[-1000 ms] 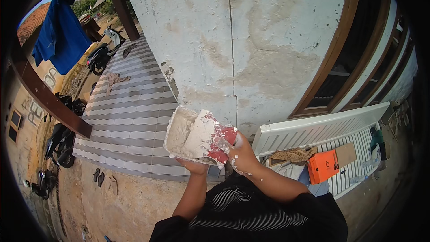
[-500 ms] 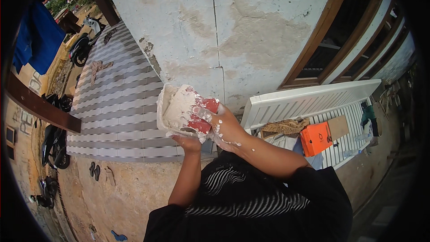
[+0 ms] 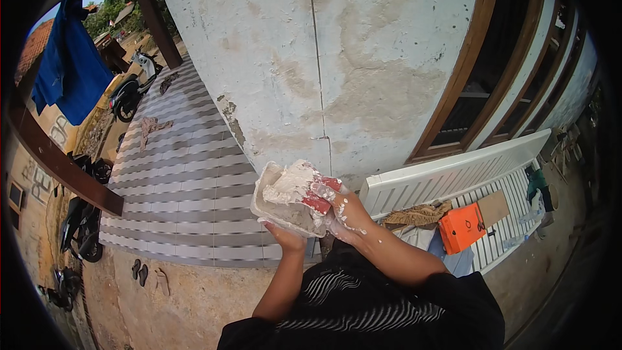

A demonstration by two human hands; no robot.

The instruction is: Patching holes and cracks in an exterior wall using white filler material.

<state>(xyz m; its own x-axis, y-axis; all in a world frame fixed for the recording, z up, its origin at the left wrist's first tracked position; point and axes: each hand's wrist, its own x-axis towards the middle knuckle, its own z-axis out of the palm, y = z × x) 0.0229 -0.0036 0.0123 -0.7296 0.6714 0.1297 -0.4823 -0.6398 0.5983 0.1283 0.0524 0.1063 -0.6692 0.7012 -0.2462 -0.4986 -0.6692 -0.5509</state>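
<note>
Before the patchy white wall (image 3: 272, 58) on my feed, I judged the pale tub (image 3: 260, 204) wanted holding steady, so paste (image 3: 289, 181) could be gathered in even, shallow strokes. The left hand (image 3: 286, 238) clasped the tub's near underside; the right hand (image 3: 348, 214) was clamped on the red scraper (image 3: 315, 204), its coated end over the tub.

tool (image 3: 316, 204): red | paste (image 3: 288, 185): off-white | shirt (image 3: 376, 295): black, wavy white stripes | box (image 3: 461, 229): orange

On the white bench (image 3: 453, 174) lie an orange box (image 3: 460, 232) and, toward the bench's left end, brown cloth (image 3: 421, 214). Behind it are windows (image 3: 468, 115); well left, sandals (image 3: 140, 272), a scooter (image 3: 127, 97), a blue garment (image 3: 74, 71).
</note>
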